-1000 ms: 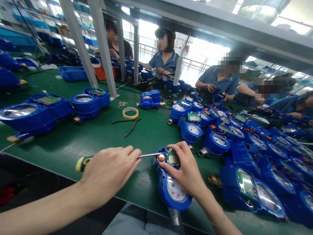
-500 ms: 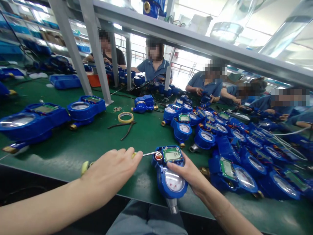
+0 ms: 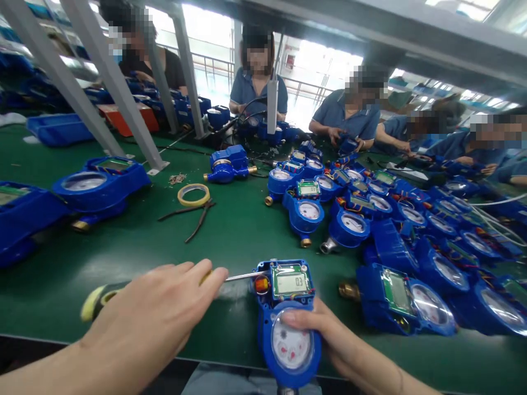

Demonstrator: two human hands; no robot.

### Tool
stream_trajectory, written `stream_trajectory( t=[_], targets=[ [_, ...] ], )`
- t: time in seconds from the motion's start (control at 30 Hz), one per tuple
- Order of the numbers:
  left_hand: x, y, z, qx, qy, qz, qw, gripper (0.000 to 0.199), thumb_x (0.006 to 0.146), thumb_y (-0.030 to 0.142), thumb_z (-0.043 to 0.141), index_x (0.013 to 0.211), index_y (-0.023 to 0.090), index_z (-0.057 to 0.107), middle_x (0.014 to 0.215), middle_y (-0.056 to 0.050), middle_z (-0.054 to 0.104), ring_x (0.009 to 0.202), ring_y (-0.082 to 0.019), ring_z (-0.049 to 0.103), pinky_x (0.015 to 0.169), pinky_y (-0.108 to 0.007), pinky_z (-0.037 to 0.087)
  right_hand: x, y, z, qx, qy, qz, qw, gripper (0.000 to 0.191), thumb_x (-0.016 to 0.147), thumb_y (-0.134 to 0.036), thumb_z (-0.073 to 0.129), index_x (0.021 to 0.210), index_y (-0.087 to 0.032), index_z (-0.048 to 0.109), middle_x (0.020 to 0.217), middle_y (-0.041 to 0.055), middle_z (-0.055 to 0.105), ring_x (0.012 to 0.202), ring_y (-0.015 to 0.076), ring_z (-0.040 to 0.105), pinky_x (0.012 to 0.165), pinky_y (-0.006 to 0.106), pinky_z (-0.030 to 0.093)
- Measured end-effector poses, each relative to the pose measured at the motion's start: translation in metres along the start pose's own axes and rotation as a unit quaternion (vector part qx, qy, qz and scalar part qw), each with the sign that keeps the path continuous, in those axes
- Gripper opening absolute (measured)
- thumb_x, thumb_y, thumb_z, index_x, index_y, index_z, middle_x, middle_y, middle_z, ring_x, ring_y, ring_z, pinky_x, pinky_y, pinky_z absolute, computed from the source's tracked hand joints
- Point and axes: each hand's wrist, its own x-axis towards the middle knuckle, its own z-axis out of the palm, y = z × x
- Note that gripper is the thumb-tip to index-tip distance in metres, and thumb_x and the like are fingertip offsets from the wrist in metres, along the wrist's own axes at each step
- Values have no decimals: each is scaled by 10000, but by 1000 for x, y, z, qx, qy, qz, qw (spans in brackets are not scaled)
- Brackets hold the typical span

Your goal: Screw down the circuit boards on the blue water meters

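The green bench (image 3: 123,247) carries rows of blue water meters (image 3: 436,274). One opened blue water meter (image 3: 290,348) lies at the near edge, its display board (image 3: 290,282) reading 03. Right hand (image 3: 341,345): fingers (image 3: 300,318) together, curled over the meter's dial. Left hand (image 3: 148,323): fingers clamped round a screwdriver (image 3: 99,300), its shaft tip at the housing's top left, just above an orange component (image 3: 261,285). Beyond the meter, pliers (image 3: 193,219) lie beside a tape roll (image 3: 193,195).
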Motion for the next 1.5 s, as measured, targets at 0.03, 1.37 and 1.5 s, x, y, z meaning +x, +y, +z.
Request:
stream_trajectory(
  t=[0.03, 1.37, 1.5],
  targets=[
    [1, 0, 3, 9, 0, -4, 1000, 465, 843, 18, 354, 1137, 247, 632, 1028, -103, 675, 895, -291, 670, 737, -476, 555, 0, 1, -1, 1, 5, -3, 1000, 565, 667, -321, 797, 1173, -176, 591, 1048, 84, 693, 888, 249, 662, 821, 393, 522],
    [32, -15, 9, -80, 4, 7, 997, 241, 937, 267, 357, 1020, 262, 583, 938, -15, 688, 838, -270, 668, 662, -397, 453, 5, 0, -5, 55, 22, -39, 998, 680, 566, -244, 756, 1222, -150, 606, 1161, 110, 666, 1107, 354, 581, 1017, 481, 377],
    [34, -14, 4, -57, -5, 6, 998, 218, 938, 286, 359, 1004, 268, 566, 913, -9, 684, 813, -275, 672, 619, -383, 433, 4, -2, -5, 38, 27, -50, 998, 656, 592, -249, 761, 1225, -167, 608, 1173, 98, 667, 1127, 344, 577, 1010, 455, 393]
  ],
)
